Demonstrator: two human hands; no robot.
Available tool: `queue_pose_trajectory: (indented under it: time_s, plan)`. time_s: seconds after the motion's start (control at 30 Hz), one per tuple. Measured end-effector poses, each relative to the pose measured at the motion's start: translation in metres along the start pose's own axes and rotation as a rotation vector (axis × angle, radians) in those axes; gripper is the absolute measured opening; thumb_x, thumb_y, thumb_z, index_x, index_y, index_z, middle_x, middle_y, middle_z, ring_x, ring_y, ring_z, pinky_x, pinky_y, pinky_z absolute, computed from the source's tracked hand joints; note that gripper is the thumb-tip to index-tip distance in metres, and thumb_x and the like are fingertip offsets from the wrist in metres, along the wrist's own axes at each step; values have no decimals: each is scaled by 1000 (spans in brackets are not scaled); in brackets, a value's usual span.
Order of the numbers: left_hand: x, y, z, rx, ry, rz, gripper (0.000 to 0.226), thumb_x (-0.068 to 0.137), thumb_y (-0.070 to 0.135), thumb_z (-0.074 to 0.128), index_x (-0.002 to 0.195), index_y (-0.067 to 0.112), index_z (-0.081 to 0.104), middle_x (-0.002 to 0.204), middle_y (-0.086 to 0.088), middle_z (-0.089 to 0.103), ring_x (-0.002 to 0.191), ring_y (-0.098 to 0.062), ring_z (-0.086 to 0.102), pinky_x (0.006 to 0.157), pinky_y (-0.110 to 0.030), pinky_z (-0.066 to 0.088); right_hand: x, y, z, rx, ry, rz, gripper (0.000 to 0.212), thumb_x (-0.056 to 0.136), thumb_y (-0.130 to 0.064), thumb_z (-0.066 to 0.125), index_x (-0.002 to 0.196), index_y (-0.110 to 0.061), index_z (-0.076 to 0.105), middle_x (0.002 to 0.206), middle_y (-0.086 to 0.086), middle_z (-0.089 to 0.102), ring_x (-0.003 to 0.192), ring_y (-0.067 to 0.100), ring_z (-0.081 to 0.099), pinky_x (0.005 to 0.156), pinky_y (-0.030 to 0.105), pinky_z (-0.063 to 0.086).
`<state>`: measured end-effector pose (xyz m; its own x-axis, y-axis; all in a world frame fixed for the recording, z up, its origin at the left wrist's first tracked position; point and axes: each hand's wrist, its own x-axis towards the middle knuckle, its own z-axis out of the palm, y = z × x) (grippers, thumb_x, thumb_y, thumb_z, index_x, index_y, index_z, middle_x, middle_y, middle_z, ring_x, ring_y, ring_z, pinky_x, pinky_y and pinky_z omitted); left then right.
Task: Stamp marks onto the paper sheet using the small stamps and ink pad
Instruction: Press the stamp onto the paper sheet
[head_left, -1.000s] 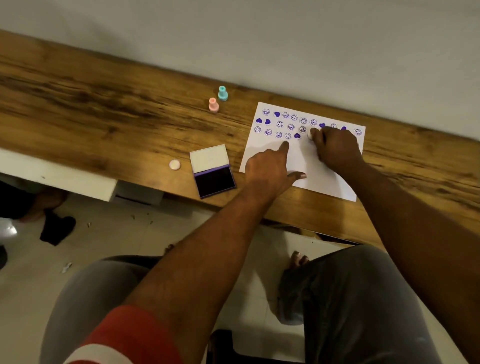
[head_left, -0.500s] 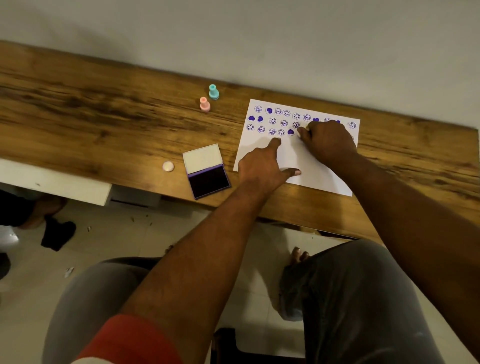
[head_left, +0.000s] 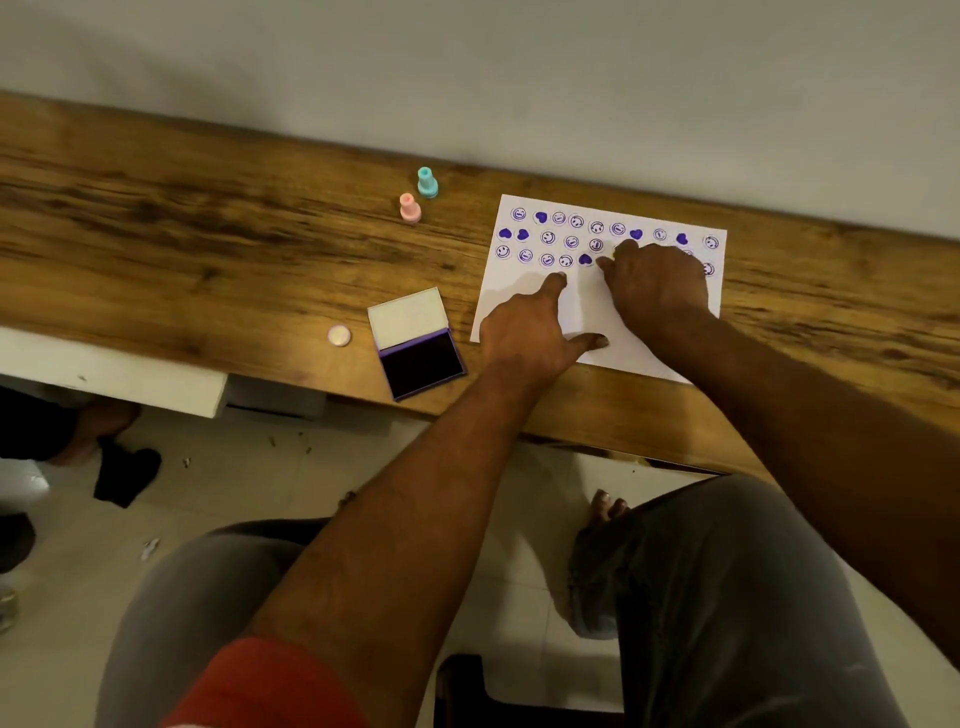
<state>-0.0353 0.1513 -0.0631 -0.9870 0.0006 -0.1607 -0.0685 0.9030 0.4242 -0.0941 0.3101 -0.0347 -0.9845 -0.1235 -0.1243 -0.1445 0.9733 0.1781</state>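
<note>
The desk is a long plank of brown wood with dark grain, its far edge against a plain pale wall. On it lies the paper sheet, white, flat and rectangular, a little turned, with its near corner close to the front edge of the desk. Its upper part carries rows of round purple smiley marks and some solid purple hearts; the lower part is blank.

The left hand rests flat on the lower left part of the sheet, the fingers spread wide, the index finger stretched toward the marks, holding nothing. The right hand is curled and pressed down on the sheet just under the rows (a stamp may be inside, but I cannot tell, the fingers hide it).

Left of the paper lies the ink pad, open, with a white lid and a dark glossy purple pad, near the front edge. Beside it sits a small round pinkish cap. Two small plastic stamps stand upright, well apart from the hands: the pink stamp and the teal stamp. Much bare wood is free to the left.
</note>
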Motion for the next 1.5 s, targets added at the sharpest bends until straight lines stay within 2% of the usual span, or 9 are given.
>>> queue_pose_trajectory:
  time_s: [0.37,0.47,0.53,0.63,1.0,1.17,1.27,1.37,1.5]
  plan:
    - [-1,3,-3,18,-17,-5,101,78,86,64,159,32,36,142,0,63,121,-26,64,92,-42,55,9,12,-7,71,-64,-35,53,109,-49,30,121,-11,65,111,17,71,101,39,68,71,40,45]
    - [-3,2,-1,-4,-14,11,99,82,82,64,161,30,34,144,-1,62,123,-26,63,93,-41,55,1,33,-6,525,129,161,58,108,-52,27,114,-13,70,100,15,74,99,40,67,76,36,43]
    - [-4,1,2,0,8,7,96,85,81,61,161,30,34,142,-1,63,121,-25,65,92,-40,55,-18,39,-1,1013,295,376,54,106,-51,31,99,-15,70,75,3,68,76,29,67,69,32,40]
    - [-5,-1,6,29,34,24,96,86,83,57,161,29,33,136,-3,66,116,-24,66,88,-38,55,-53,24,13,1485,301,575,47,106,-52,40,82,-19,62,64,-5,58,58,12,54,58,29,45]
    - [-5,2,0,14,37,37,92,88,80,57,160,28,35,138,-4,66,117,-25,66,89,-38,55,-63,2,14,1312,400,448,46,109,-45,40,102,-12,71,73,1,65,69,11,63,73,39,56]
    - [-4,-3,-19,4,-29,54,100,91,75,59,168,32,12,151,-8,57,124,-28,62,95,-40,54,-63,-23,0,1228,303,238,40,108,-40,47,122,-10,71,113,6,72,99,18,67,85,28,56]
    - [-15,-26,-48,24,89,57,94,93,72,59,167,33,17,138,-4,67,112,-24,68,91,-41,55,-64,-37,-8,1124,299,172,39,107,-34,53,138,-12,64,125,7,63,101,14,59,82,9,46]
    - [-36,-72,-88,-75,164,52,79,93,66,64,159,30,40,102,3,73,97,-19,68,74,-31,48,-70,-56,-16,1090,244,102,39,104,-35,59,136,-14,64,122,7,64,96,15,60,84,25,54]
    - [-65,-150,-129,-100,247,-50,66,93,58,69,152,30,53,84,11,59,88,-14,63,71,-30,44,-73,-104,-34,1068,182,-86,40,98,-40,67,133,-21,68,117,-3,70,89,6,62,75,9,44]
